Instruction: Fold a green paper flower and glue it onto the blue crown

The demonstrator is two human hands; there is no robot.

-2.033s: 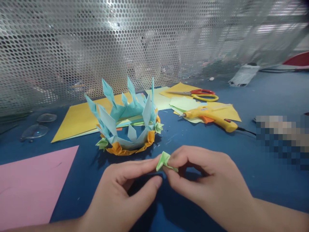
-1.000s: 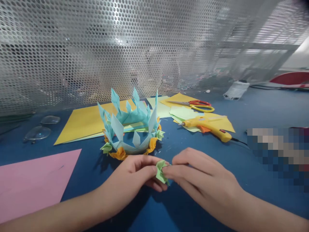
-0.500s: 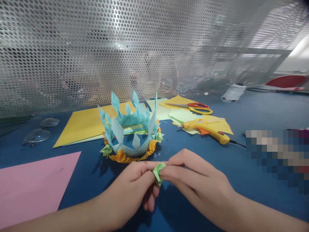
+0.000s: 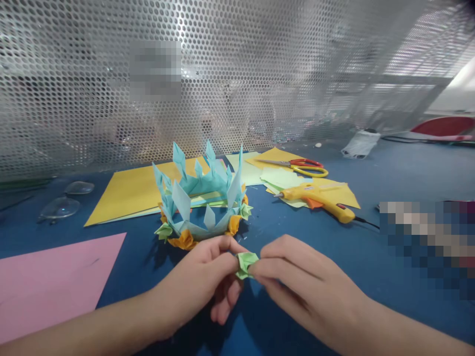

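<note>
A small folded piece of light green paper (image 4: 245, 264) is pinched between both hands in front of me. My left hand (image 4: 210, 272) grips its left side between thumb and fingers, the lower fingers curled beneath. On the right side, my right hand (image 4: 297, 277) presses it with its fingertips. Just behind my hands stands a light blue paper crown (image 4: 196, 225) with pointed tips. Orange paper pieces (image 4: 183, 241) and green folded pieces (image 4: 164, 230) sit round its base. My left hand overlaps the crown's front edge in view; whether they touch I cannot tell.
A yellow glue gun (image 4: 319, 200) and scissors (image 4: 297, 165) lie on paper sheets at the right. Yellow paper (image 4: 126, 193) is behind the crown, pink paper (image 4: 63, 282) at the left, eyeglasses (image 4: 61, 207) beyond it. A perforated metal screen (image 4: 237, 64) closes off the back.
The green paper has been turned between my fingers, so a wider side faces me. My right hand has shifted slightly to the right, and the fingers of my left hand have bent more.
</note>
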